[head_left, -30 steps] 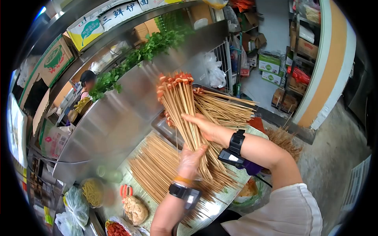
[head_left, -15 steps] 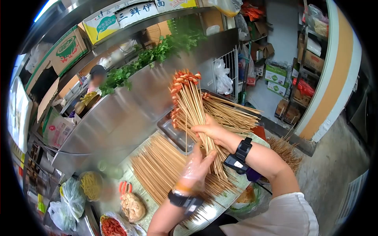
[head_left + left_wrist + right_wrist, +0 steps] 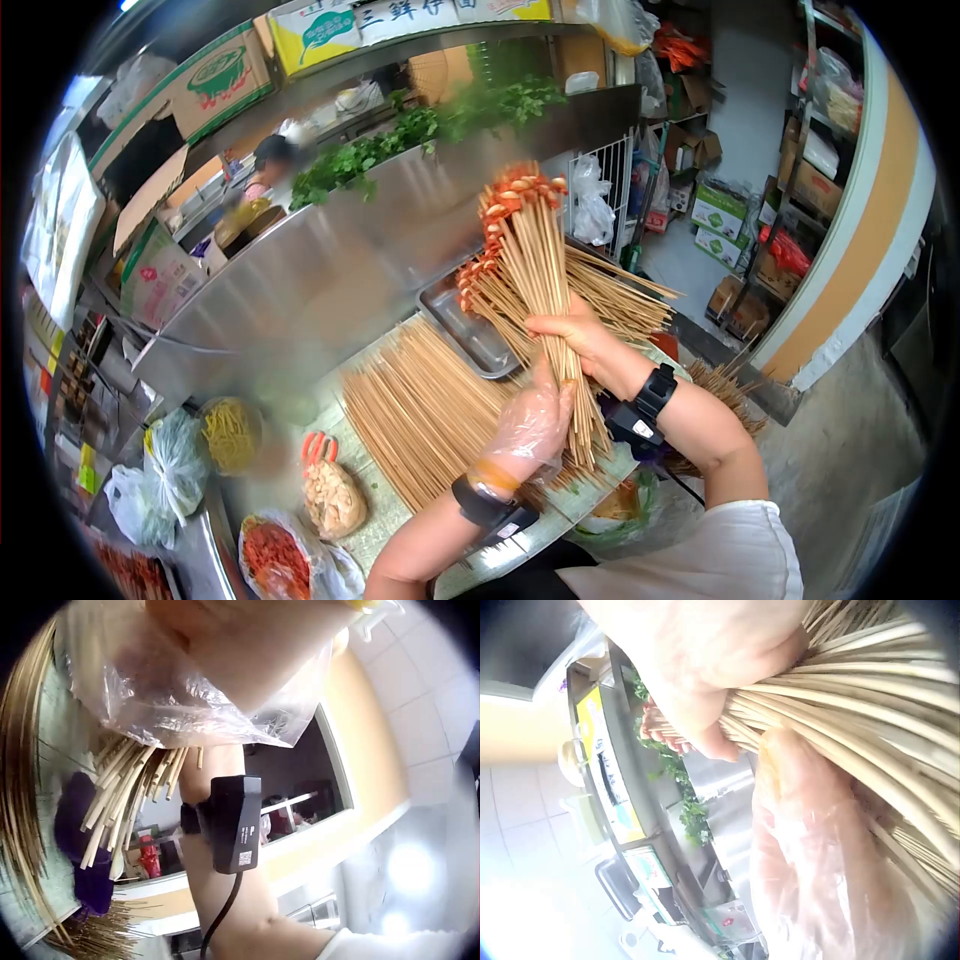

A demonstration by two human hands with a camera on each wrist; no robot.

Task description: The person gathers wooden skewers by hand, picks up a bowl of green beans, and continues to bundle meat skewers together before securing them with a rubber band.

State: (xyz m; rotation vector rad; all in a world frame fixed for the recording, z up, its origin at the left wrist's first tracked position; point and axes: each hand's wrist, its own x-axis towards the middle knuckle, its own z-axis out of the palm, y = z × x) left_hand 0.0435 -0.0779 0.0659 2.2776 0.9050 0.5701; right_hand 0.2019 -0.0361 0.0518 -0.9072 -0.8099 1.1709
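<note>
A thick bundle of skewers (image 3: pixel 543 270), tipped with red and white food pieces, stands raised and slightly tilted over the table. My right hand (image 3: pixel 580 338) grips it around the middle, thumb across the front, as the right wrist view also shows. Lower down, my left hand (image 3: pixel 534 418), in a clear plastic glove, holds the bundle near its bare ends. In the left wrist view the stick ends (image 3: pixel 120 799) stick out below the glove. More tipped skewers (image 3: pixel 615 292) lie behind, across a metal tray (image 3: pixel 470 340). Bare sticks (image 3: pixel 420 410) are spread left of my hands.
Left on the table are a bag of pale pieces (image 3: pixel 335 498), orange-handled scissors (image 3: pixel 320 447), a bag of red pieces (image 3: pixel 275 560) and a container of yellow strips (image 3: pixel 230 436). A steel panel (image 3: pixel 300 270) rises behind. More sticks (image 3: pixel 715 400) stand at the right.
The head view has shifted, so the scene sits differently in it. Both hands still hold the bundle, which looks more upright than before.
</note>
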